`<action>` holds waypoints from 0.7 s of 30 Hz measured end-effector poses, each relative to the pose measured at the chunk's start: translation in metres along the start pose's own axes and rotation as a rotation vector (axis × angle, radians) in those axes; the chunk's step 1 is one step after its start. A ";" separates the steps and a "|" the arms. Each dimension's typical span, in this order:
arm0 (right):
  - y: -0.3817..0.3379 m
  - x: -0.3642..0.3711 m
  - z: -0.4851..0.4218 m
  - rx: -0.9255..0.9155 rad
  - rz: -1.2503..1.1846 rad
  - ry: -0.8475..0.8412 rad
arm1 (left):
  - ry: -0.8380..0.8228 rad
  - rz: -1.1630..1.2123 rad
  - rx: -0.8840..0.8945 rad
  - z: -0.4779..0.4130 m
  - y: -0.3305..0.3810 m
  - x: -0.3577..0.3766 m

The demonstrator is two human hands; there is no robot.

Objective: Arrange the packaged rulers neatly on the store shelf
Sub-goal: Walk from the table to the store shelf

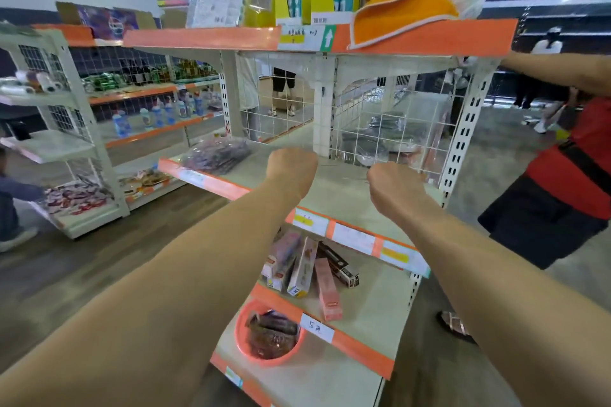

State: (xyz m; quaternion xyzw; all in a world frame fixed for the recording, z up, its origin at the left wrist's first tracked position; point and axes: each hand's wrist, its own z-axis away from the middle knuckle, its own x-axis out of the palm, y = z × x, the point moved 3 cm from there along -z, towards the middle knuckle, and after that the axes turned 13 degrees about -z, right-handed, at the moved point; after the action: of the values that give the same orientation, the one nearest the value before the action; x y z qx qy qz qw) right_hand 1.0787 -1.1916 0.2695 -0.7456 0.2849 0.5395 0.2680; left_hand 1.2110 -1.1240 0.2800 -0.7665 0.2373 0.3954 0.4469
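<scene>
Both my arms reach to the middle shelf [334, 198] of the white and orange rack. My left hand [291, 172] and my right hand [395, 190] are seen from the back, with the fingers curled under. A thin, nearly clear pack of rulers [344, 172] spans the gap between them, and each hand seems to grip one end; the fingertips are hidden. More clear packaged rulers [433, 139] lean upright against the wire mesh at the shelf's right end.
A bag of dark pens [216, 154] lies at the shelf's left end. Boxes [305, 266] lie on the shelf below and a pink bowl [269, 335] on the lowest one. Orange cloths [406, 0] sit on top. A person in red [568, 175] stands close on the right.
</scene>
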 end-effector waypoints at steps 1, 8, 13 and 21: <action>0.002 0.002 -0.007 0.008 0.000 -0.005 | 0.002 -0.002 -0.003 -0.008 -0.001 0.003; 0.019 0.013 -0.047 0.076 0.002 -0.044 | -0.003 0.010 0.017 -0.056 0.009 0.014; 0.032 0.025 -0.072 0.112 0.017 -0.093 | -0.014 0.013 0.044 -0.086 0.016 0.024; 0.036 0.046 -0.126 0.140 0.090 -0.029 | -0.010 0.043 0.084 -0.136 0.009 0.048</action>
State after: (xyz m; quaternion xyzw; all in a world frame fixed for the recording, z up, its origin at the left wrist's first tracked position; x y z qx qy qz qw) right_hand 1.1467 -1.3114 0.2568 -0.7034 0.3514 0.5407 0.2991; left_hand 1.2858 -1.2471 0.2752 -0.7399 0.2677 0.3985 0.4712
